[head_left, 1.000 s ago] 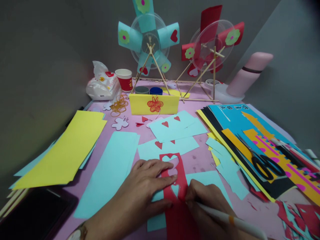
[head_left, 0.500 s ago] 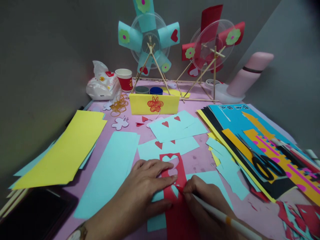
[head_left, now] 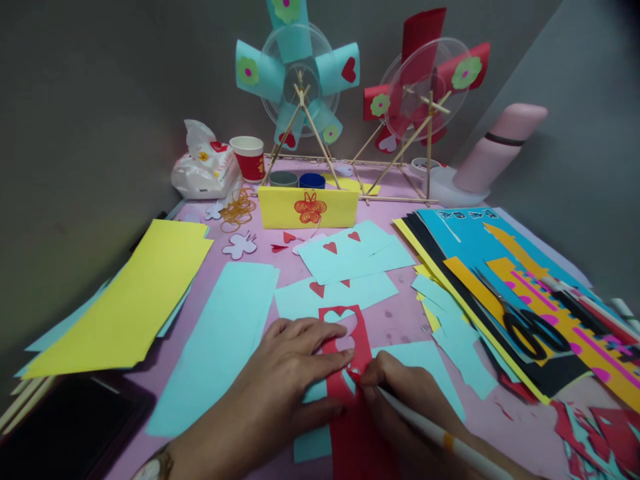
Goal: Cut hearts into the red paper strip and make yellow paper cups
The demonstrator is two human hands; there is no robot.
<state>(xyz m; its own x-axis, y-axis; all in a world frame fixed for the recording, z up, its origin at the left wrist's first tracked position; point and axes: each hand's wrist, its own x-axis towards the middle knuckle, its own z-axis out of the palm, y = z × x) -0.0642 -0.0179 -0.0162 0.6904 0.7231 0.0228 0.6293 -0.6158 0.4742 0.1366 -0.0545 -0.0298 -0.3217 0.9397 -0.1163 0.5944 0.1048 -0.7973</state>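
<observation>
R hand [head_left: 407, 397], grip tight on pen [head_left: 440, 435], nudged L over red strip [head_left: 351, 437], prob. tracing; L hand [head_left: 290, 370] spread flat, pinning it.

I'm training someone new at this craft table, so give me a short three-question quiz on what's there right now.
1. Which hand holds the white pen?
2. True or false: the scissors lie to the right of the red paper.
3. What shape is cut out at the red paper's far end? A) star B) heart C) circle

Key:
1. The right hand.
2. True.
3. B, heart.
</observation>
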